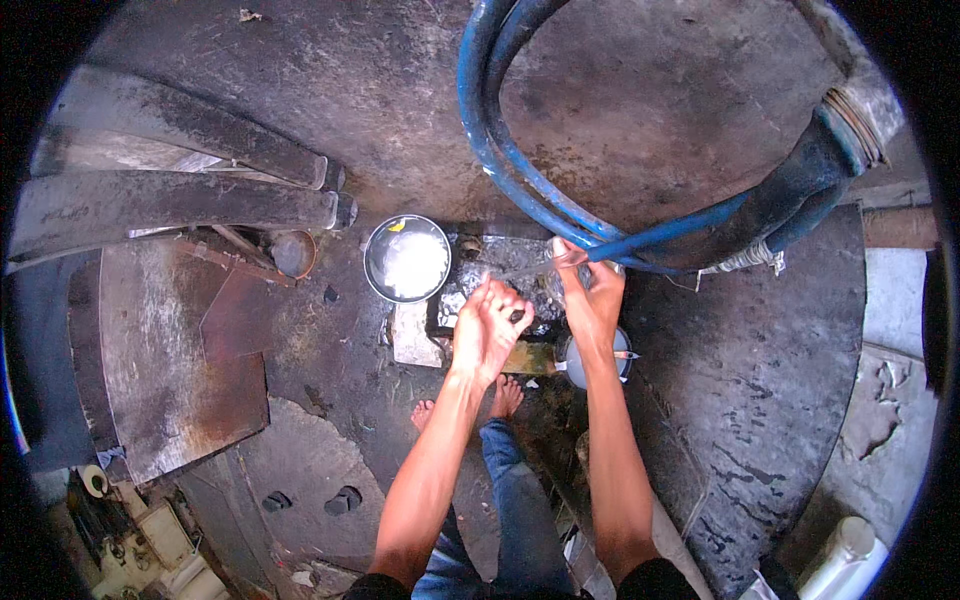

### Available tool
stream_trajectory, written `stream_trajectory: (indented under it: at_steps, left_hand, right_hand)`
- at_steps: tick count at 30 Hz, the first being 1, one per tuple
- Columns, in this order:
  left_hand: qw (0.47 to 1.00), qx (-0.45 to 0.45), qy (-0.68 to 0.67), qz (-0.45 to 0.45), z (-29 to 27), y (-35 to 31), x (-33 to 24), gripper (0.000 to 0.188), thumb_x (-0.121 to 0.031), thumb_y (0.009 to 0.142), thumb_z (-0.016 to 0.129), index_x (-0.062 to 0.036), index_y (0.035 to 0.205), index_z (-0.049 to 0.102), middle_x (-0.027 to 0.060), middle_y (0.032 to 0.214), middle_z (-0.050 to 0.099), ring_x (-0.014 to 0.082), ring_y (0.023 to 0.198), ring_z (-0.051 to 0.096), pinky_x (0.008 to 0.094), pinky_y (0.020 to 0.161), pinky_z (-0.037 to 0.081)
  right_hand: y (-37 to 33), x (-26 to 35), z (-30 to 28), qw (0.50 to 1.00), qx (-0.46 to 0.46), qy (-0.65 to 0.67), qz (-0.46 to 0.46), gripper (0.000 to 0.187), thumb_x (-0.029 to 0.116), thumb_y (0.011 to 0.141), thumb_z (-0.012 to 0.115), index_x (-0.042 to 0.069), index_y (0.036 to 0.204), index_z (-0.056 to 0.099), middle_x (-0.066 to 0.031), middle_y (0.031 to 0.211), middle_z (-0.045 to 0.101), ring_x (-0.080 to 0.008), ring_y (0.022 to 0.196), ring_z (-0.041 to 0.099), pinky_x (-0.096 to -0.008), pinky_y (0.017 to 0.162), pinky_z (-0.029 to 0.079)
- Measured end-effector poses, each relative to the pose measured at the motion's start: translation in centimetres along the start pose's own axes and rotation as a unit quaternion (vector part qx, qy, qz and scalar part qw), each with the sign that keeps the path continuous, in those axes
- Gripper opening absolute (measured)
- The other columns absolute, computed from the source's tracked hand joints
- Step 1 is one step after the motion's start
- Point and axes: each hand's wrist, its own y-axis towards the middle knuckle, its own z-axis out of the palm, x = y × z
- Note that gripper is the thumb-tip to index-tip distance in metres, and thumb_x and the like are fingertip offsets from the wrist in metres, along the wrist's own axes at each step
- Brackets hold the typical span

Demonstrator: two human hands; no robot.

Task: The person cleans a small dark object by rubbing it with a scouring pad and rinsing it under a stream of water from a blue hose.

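My left hand (487, 333) is raised with its palm partly up and its fingers curled into a pinch. A thin, pale strand (525, 267) seems to run from its fingertips toward my right hand (592, 295). The right hand's fingers are closed beside the end of a blue hose (640, 240), which passes over them. What they grip is hidden there. Below both hands lies a patch of crumpled, silvery material (540, 287) on the dark floor. A round pan (376, 272) with bright white contents stands left of the left hand.
A grey bucket (583, 372) stands beneath my right forearm, near a yellowish block (531, 357). Thick blue hoses (478, 110) loop down from the upper right. Long dark bars (180, 200) reach in from the left. My bare feet (507, 398) are close to the block.
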Motion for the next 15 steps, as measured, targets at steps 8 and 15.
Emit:
stream_trajectory:
  at_steps: [8,15]
  left_hand:
    - [0.987,-0.134,0.091,-0.015,2.7,3.3,1.5,0.014,-0.012,0.098,0.043,-0.0070,0.086,0.047,0.0007,0.073,0.047,0.0123,0.071,0.050,0.0224,0.061,0.043]
    - [0.987,-0.075,0.124,-0.067,0.2,3.3,2.5,0.013,-0.008,0.099,0.041,-0.0021,0.096,0.053,0.0067,0.086,0.058,0.0135,0.076,0.057,0.0246,0.063,0.049]
  right_hand:
    - [-3.8,1.4,-0.8,0.988,0.002,-0.052,-0.147,0.029,-0.003,0.075,0.065,-0.001,0.104,0.065,-0.0138,0.099,0.062,-0.0255,0.095,0.060,-0.0329,0.085,0.046]
    - [0.2,0.6,-0.9,0.974,0.041,-0.148,-0.169,0.022,-0.001,0.074,0.065,0.002,0.095,0.070,-0.0155,0.086,0.068,-0.0298,0.080,0.064,-0.0362,0.076,0.049]
